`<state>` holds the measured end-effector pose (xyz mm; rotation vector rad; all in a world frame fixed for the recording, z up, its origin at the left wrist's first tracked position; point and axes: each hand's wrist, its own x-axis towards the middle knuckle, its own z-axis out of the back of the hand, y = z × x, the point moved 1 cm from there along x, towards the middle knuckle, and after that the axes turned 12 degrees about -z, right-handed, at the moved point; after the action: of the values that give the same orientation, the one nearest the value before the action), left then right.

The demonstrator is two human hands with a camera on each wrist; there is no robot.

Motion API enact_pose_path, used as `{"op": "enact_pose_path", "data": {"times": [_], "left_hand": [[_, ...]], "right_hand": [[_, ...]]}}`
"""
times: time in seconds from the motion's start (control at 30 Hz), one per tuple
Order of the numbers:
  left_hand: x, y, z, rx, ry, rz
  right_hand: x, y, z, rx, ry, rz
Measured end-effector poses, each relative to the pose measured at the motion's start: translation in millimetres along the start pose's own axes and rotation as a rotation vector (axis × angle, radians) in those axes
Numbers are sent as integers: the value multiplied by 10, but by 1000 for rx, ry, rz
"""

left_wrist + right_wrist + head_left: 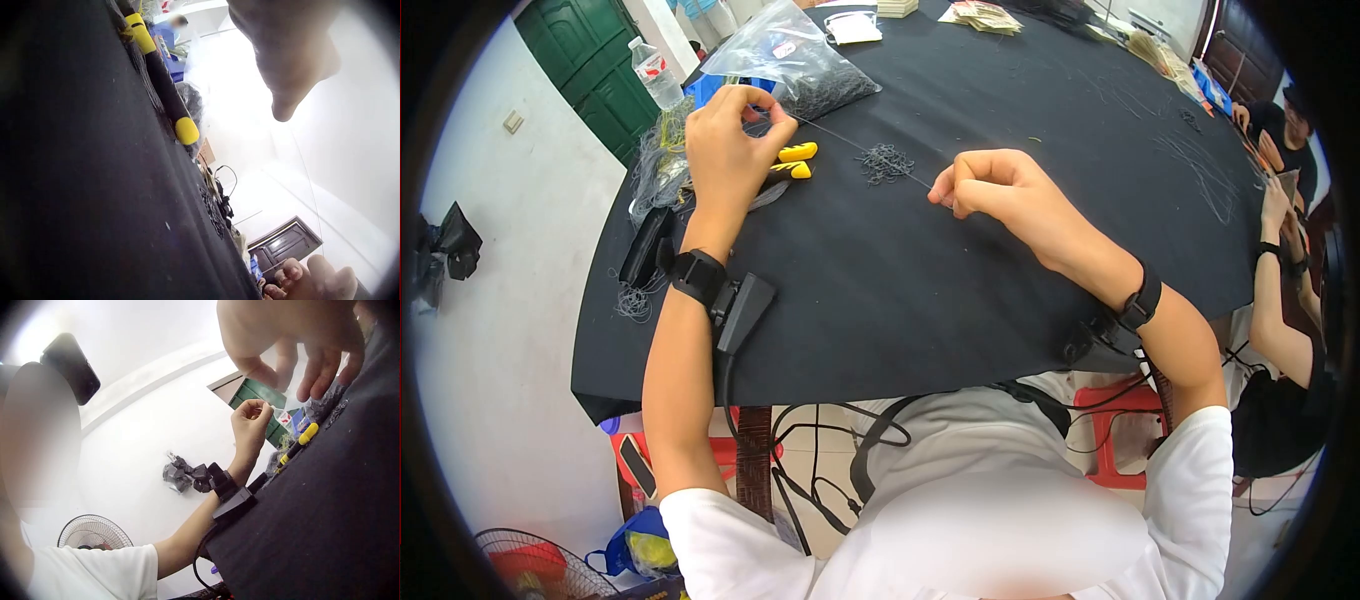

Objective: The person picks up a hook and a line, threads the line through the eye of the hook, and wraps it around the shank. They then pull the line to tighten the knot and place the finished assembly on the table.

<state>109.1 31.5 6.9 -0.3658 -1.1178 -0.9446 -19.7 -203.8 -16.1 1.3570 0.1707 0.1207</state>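
In the head view, my left hand (pixel 730 150) pinches a thin dark grey string (pixel 835 132) between thumb and index finger, raised above the black-covered table (pixel 850 320). The string runs right, past a small tangled heap of the same string (pixel 886 164), toward my right hand (pixel 1010 195). There the thumb and forefinger pinch it, with the other fingers curled in. In the left wrist view the string (pixel 310 172) stretches between both hands. A tool with yellow-and-black handles (pixel 798 152) lies beside my left hand, its far part hidden behind the wrist.
Behind my left hand stand a clear plastic bag of grey string (pixel 830 90) and a water bottle (pixel 657 75). A black case (pixel 646 248) and loose string (pixel 634 303) lie at the left edge. Another person (pixel 1285 330) works at the right.
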Motion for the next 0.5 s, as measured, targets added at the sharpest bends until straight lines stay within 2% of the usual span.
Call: {"op": "enact_pose_path", "data": {"times": [0.5], "left_hand": [[-207,565,171,268,67,149]], "right_hand": [[-26,13,-17,1,21,0]]}}
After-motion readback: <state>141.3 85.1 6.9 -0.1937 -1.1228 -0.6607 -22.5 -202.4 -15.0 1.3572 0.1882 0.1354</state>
